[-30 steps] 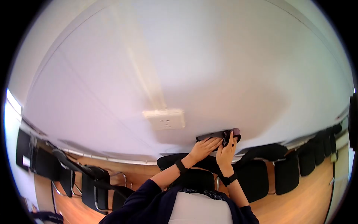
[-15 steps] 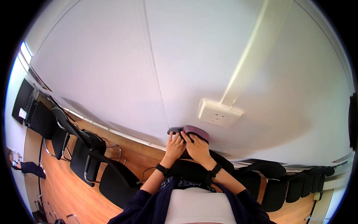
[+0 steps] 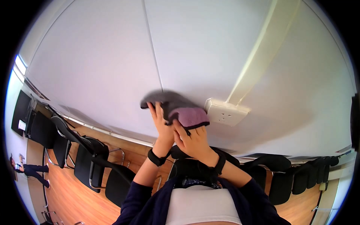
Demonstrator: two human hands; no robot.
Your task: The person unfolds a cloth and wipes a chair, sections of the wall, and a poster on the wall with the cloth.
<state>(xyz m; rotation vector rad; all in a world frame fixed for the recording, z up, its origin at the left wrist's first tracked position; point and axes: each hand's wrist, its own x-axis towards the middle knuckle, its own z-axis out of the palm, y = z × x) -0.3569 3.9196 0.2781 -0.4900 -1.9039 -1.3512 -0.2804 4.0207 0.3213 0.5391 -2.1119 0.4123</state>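
A grey and purple cloth (image 3: 191,116) with dark edging is bunched up against the pale wall (image 3: 112,67), left of a white socket box (image 3: 228,112). My left hand (image 3: 163,129) grips its grey side, fingers pointing up and partly covered by the folds. On the purple side, my right hand (image 3: 195,143) holds the lower edge, its fingertips partly hidden beneath the cloth. Both wrists wear black bands, and the hands are close together.
White trunking (image 3: 258,52) climbs the wall from the socket box. Black chairs (image 3: 90,163) line the wall on both sides, close to my body. At far left a person (image 3: 32,170) in dark clothes stands on the wooden floor (image 3: 80,202).
Both hands have moved up and to the left along the wall with the cloth. The cloth has spread wider, showing more of its grey side.
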